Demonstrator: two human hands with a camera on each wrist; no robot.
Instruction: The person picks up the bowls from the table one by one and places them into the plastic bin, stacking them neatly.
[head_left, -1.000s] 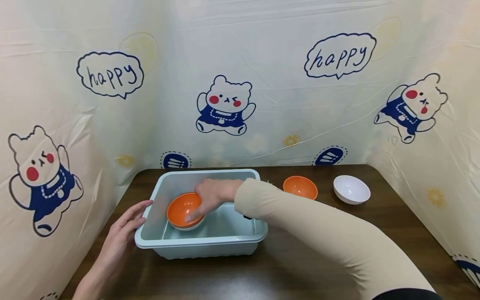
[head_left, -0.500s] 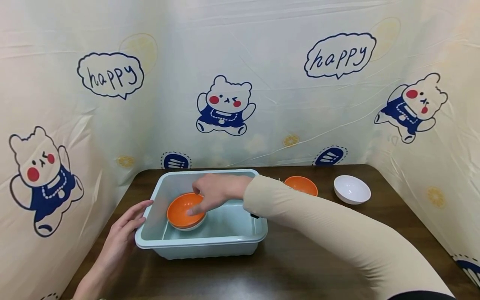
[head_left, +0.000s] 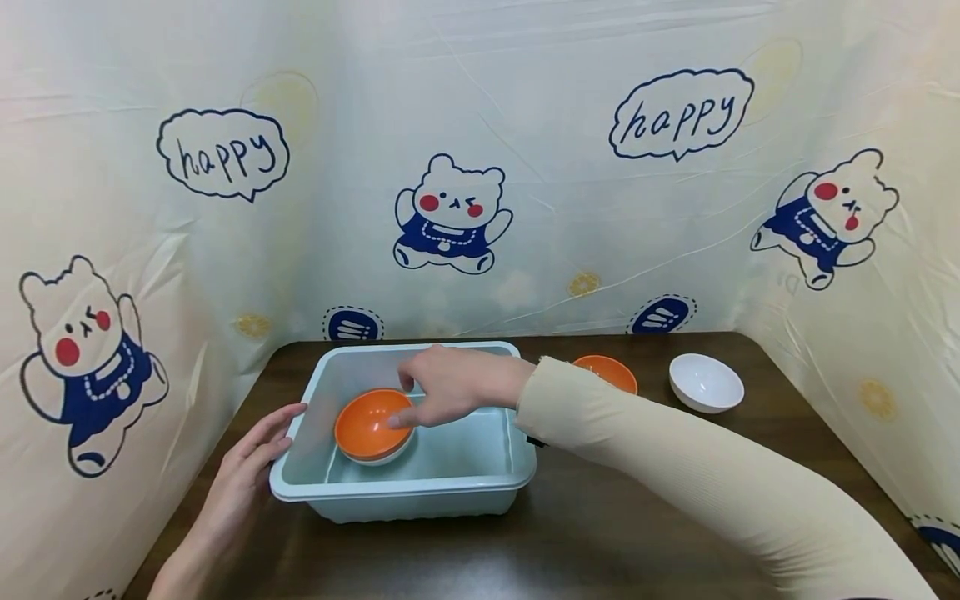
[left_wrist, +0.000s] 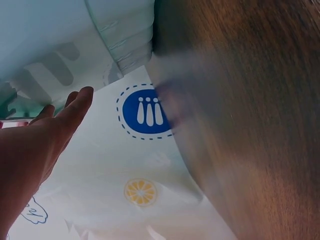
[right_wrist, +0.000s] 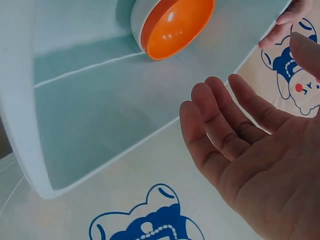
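Note:
Inside the light blue plastic bin (head_left: 405, 485), an orange bowl (head_left: 367, 429) sits nested in a white bowl (head_left: 384, 457), which shows only as a rim below it. My right hand (head_left: 456, 385) hangs over the bin just right of these bowls. Its fingers are loosely bent and the palm holds nothing, as the right wrist view of the hand (right_wrist: 265, 150) shows. With straight fingers, my left hand (head_left: 243, 467) touches the bin's left side at the rim. The left wrist view has those fingers (left_wrist: 75, 111) along the outer wall.
To the right of the bin, a second orange bowl (head_left: 615, 373) stands at the back of the dark wooden table (head_left: 600, 517), partly hidden by my right sleeve (head_left: 675, 467). Another white bowl (head_left: 707, 383) is beside it. A printed cloth (head_left: 555, 208) encloses the back and sides.
My right hand has come away from the orange bowl's inside and right edge, moving up and to the right. The nested bowls and my left hand stay in place.

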